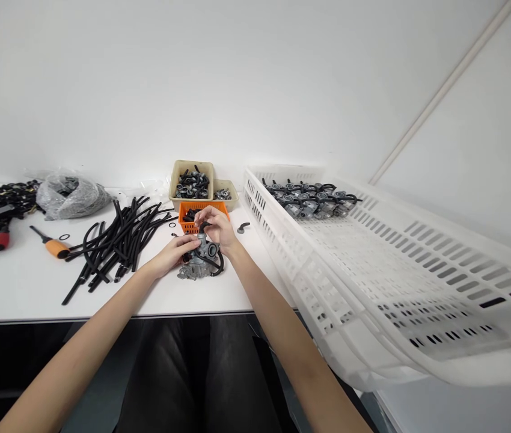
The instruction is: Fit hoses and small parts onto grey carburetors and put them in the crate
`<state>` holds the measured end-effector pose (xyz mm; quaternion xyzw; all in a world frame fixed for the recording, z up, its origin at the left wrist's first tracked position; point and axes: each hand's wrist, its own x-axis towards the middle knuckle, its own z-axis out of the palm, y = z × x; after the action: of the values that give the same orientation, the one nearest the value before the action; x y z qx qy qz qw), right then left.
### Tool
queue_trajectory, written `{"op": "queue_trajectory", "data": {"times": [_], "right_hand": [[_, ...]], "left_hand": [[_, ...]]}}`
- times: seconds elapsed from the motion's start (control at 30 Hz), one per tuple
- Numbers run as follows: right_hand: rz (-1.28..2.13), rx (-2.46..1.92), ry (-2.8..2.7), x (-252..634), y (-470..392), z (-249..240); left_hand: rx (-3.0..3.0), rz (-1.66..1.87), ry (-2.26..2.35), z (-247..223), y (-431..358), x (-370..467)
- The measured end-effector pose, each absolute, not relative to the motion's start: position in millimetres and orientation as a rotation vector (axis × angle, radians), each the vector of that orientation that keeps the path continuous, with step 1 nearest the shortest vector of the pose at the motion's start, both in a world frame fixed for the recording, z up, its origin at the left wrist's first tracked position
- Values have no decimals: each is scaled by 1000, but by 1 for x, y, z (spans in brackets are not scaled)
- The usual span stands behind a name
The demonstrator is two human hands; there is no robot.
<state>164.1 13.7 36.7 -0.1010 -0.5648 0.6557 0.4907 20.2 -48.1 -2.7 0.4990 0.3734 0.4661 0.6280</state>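
Observation:
A grey metal carburetor (196, 267) with a black hose looped at its side stands on the white table near the front edge. My left hand (173, 254) holds its left side, fingers closed against the upper body. My right hand (217, 227) is at its top, fingers bent round a black elbow-shaped piece (204, 227) on the top of the carburetor. Just behind my hands sits an orange basket (223, 208) with black parts in it. A small grey and black piece (243, 228) lies to the right of the basket.
Black hoses (122, 240) lie in a pile on the left, beside an orange-handled screwdriver (52, 245), a red handle (0, 241) and a plastic bag (73, 198). Beige bins (175, 174) of parts stand behind. On the right, a large white crate (300, 264) holds several carburetors (312, 201).

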Motion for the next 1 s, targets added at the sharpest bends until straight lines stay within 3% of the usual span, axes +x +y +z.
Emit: {"op": "queue_trajectory", "data": {"times": [1.0], "right_hand": [[1607, -415, -1222, 157, 14, 35]], "left_hand": [[1131, 1073, 872, -7, -45, 20]]}}
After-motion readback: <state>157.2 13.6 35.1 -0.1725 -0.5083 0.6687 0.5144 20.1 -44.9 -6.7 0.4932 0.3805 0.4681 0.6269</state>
